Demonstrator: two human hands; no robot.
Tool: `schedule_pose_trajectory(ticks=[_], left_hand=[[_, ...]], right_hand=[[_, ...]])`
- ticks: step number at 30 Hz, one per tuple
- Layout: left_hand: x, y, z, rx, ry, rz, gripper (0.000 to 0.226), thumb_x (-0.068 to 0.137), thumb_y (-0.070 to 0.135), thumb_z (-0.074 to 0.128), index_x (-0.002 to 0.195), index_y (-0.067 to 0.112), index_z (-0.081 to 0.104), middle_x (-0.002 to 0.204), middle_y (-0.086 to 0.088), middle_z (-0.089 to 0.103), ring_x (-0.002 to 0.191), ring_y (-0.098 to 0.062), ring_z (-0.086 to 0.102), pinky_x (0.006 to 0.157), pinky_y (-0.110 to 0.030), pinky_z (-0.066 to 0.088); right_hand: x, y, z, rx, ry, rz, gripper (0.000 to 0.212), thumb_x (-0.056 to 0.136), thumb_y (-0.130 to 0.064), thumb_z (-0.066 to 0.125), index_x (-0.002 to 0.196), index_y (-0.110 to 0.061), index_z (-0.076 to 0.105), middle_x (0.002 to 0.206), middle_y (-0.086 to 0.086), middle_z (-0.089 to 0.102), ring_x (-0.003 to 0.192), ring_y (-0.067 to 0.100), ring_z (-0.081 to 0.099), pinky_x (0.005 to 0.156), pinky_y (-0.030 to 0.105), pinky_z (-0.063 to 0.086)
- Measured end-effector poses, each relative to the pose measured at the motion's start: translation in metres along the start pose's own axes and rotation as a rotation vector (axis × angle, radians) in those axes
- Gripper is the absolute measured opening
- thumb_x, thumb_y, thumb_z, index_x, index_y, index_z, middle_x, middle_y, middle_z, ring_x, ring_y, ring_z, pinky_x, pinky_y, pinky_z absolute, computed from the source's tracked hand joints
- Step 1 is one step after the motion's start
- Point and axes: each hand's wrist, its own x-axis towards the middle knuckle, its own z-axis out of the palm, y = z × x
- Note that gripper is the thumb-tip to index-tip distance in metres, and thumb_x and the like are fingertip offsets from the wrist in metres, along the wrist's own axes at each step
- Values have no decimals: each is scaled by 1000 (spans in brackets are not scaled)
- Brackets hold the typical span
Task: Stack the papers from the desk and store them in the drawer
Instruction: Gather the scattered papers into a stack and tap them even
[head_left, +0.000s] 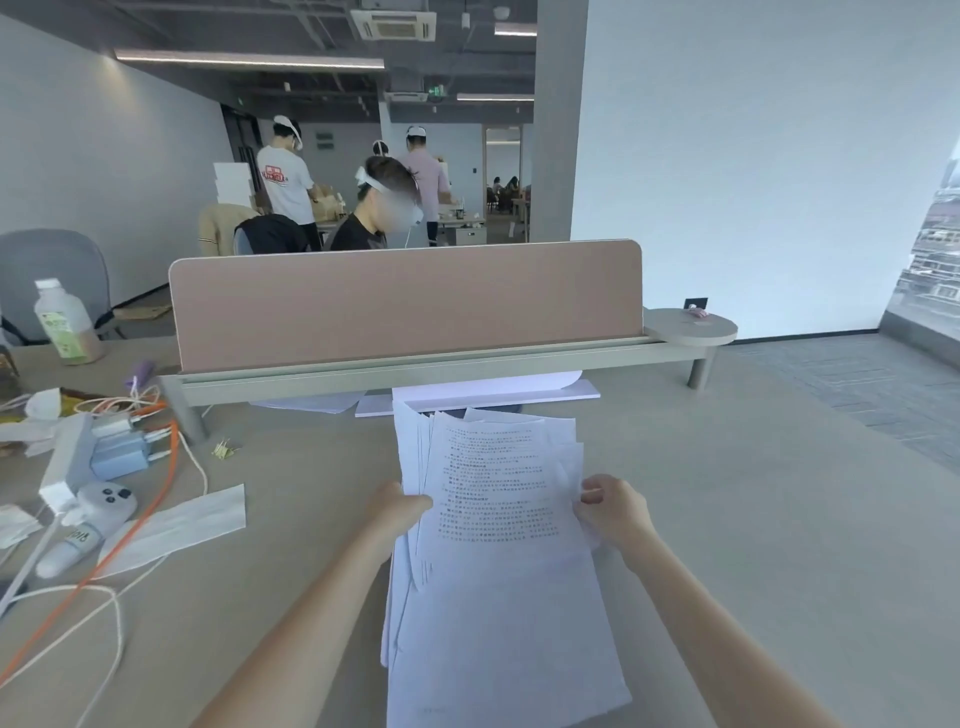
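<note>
Between my 2 hands, at the middle of the desk (727, 519), sits the loose stack of papers (498, 519). My left hand (397, 512) is clamped on the stack's left edge, thumb over the top sheet, the other fingers hidden under the paper. My right hand (615, 512) pinches the right edge, fingers curled onto the margin; how many sheets it holds I cannot tell. The sheets are uneven: several corners fan out at the far end and along the left side, and the top page is turned slightly against those below. Its print is too small and blurred to read. The stack's near end runs out of view at the bottom, and both my forearms are cut off there too.

Beyond the stack, more white sheets (478, 397) lie partly tucked under the raised shelf (415, 371) that carries the pink divider (405, 306), so their far parts are hidden. At left lie a tangle of cables (104, 566), a blue charger (119, 452), a white controller (106, 501), a yellow binder clip (224, 449) and a bottle (65, 322). No drawer shows anywhere. Behind the divider a seated person (374, 218) is visible only from the chest up.
</note>
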Motion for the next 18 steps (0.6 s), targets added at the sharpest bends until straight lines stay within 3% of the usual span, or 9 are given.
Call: schedule_pose_trajectory(ticks=[3,5,7,10,11,14,16,18], left_hand=[[-2,-3,0,-58,-35,2,15,88,19,65,88,12,52,94,-2,52,81,-17,53,78,-29,37],[-2,-3,1,-102,-86,-35,48,88,30,69,126,8,49,116,-4,53,118,-26,52,87,-30,34],[5,-8,2,-138,-116,-40,76,85,35,73,144,4,36,142,-8,46,136,-27,42,91,-29,32],[19,-19,2,-151,-169,-28,89,64,40,85,138,7,49,142,-3,54,130,-25,52,99,-30,39],[22,-22,0,-172,-189,-19,83,63,36,86,134,8,55,136,-3,61,125,-24,56,100,-31,41],[17,-22,-4,-269,-211,31,44,82,8,77,124,6,64,116,-6,69,108,-23,63,91,-29,43],[13,-20,-7,-335,-232,74,43,84,2,74,125,7,64,113,-6,69,108,-24,63,90,-29,43],[6,-17,-12,-394,-239,111,44,84,-1,72,126,9,63,114,-5,67,110,-22,61,91,-28,42]], right_hand=[[-4,0,-1,9,0,-12,39,85,-12,64,123,-10,69,109,6,74,112,23,65,83,24,47],[-5,-2,1,5,-3,-25,34,85,-10,62,117,-10,73,100,3,72,107,21,66,83,24,48],[-3,-4,4,-4,-4,-37,30,86,-9,60,111,-11,76,92,0,69,100,21,66,82,25,51],[3,-6,8,-12,0,-43,28,86,-9,60,108,-10,77,89,0,69,96,22,65,81,26,50],[5,-6,8,-14,-1,-37,27,86,-10,61,108,-10,77,89,1,69,93,21,64,79,25,49],[9,-8,11,-38,14,-29,23,87,-14,60,101,-4,76,93,13,75,89,30,64,74,30,48],[10,-9,15,-87,27,-37,21,88,-15,56,79,0,68,79,17,69,82,38,60,63,33,43],[8,-12,19,-117,22,-26,27,90,-19,52,65,-11,48,63,7,51,69,30,48,55,32,32]])
